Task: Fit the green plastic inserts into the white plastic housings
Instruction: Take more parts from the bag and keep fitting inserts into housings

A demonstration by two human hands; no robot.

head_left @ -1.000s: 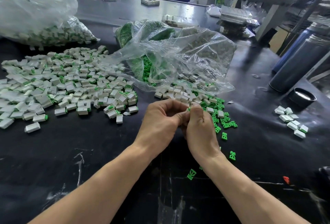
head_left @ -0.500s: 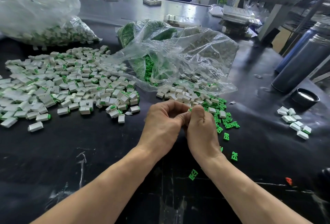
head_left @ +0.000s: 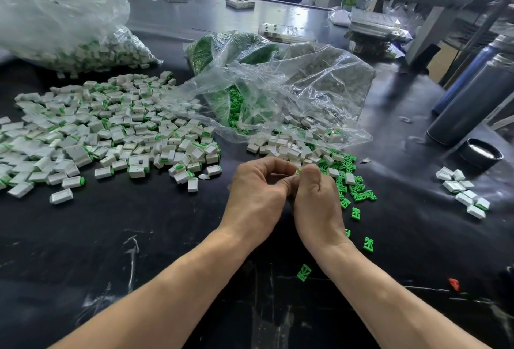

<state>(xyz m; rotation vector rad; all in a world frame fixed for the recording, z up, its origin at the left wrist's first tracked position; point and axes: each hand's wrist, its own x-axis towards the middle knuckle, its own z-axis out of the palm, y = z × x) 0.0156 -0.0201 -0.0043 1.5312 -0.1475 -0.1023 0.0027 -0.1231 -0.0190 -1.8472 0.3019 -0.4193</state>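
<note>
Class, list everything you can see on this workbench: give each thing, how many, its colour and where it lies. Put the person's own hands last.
Assembled housings: a large pile, white with green ends, left of the table.
Empty housings: a small heap, white, at the mouth of the clear bag.
Loose inserts: many, green, scattered right of the hands.
Clear bag: one, transparent, centre, holding green and white parts.
Bag of assembled parts: one, transparent, far left.
Side pile of housings: a few, white, right edge.
Cylinders: two, dark blue-grey, far right.
Round cap: one, black, beside the cylinders.
Table: one, black.
Left hand: fingers curled, meeting the right hand.
Right hand: fingers curled round a small green-tipped part.
</note>
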